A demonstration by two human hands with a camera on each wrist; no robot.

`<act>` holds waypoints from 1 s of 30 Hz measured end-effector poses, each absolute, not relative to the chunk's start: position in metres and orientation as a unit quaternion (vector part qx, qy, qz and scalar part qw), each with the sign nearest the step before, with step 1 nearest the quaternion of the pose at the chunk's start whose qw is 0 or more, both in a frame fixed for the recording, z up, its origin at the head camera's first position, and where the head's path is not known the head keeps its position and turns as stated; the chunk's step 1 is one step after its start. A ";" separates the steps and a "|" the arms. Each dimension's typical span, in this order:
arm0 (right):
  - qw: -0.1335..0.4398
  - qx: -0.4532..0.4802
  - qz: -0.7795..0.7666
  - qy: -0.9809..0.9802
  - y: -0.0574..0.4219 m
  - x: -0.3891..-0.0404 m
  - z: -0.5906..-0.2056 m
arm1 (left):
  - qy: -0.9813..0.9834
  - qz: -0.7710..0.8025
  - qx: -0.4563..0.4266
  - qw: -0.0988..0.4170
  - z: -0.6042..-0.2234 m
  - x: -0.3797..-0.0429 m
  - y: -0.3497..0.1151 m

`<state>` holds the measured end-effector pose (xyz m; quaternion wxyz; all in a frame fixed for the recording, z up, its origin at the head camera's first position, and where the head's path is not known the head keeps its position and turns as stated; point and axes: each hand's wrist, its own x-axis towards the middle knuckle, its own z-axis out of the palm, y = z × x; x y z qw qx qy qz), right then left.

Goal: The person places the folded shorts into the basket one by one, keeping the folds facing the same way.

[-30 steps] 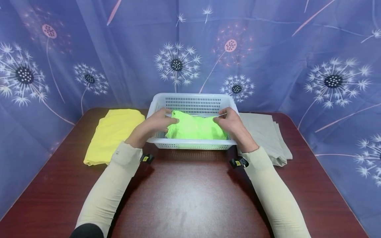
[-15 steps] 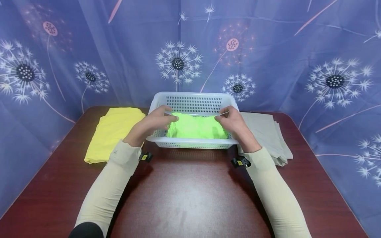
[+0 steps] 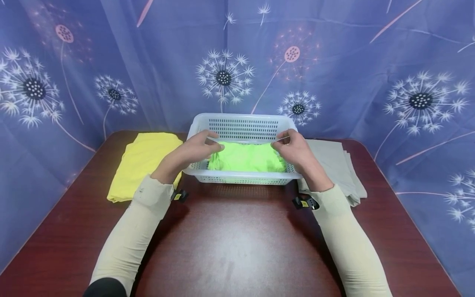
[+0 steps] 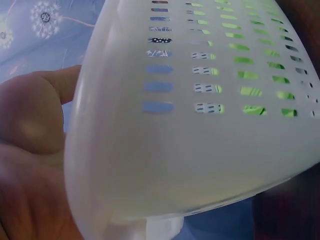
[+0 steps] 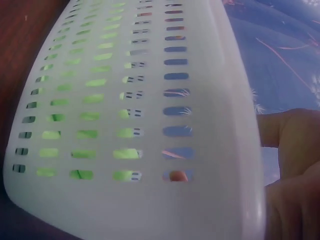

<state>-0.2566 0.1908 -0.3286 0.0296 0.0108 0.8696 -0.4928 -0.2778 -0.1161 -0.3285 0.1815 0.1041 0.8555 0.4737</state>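
A folded bright green cloth [image 3: 246, 157] lies flat inside a white plastic basket [image 3: 245, 175] with slotted walls. Over the cloth's left end is my left hand [image 3: 196, 149], thumb apart from the loosely bent fingers, nothing between them. My right hand [image 3: 295, 149] hovers at the right end in much the same pose, its thumb tip overlapping the cloth's edge in the head view. Both wrist views look at the basket's outer end walls, where green shows through the slots; the left hand [image 4: 32, 115] and right hand [image 5: 300, 150] are partly hidden behind the rim.
A folded yellow cloth [image 3: 144, 165] lies on the table left of the basket. To its right is a folded grey cloth [image 3: 334, 165], partly behind the right forearm. The dark red wooden table [image 3: 237, 239] ends at a blue dandelion-print curtain [image 3: 163, 74].
The green cloth has settled flatter, its raised left corner now down. Both hands have let go of its ends, and the right hand has shifted slightly right. The head view has tilted slightly.
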 end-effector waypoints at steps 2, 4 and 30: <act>0.030 0.006 -0.491 0.870 0.193 -0.255 -0.326 | 0.862 0.461 0.120 0.174 -0.329 -0.277 -0.117; 0.031 0.000 -0.485 0.874 0.195 -0.253 -0.324 | 0.870 0.445 0.136 0.164 -0.330 -0.277 -0.117; -0.073 -0.116 -0.408 0.902 0.209 -0.239 -0.328 | 0.887 0.380 0.260 0.041 -0.335 -0.262 -0.119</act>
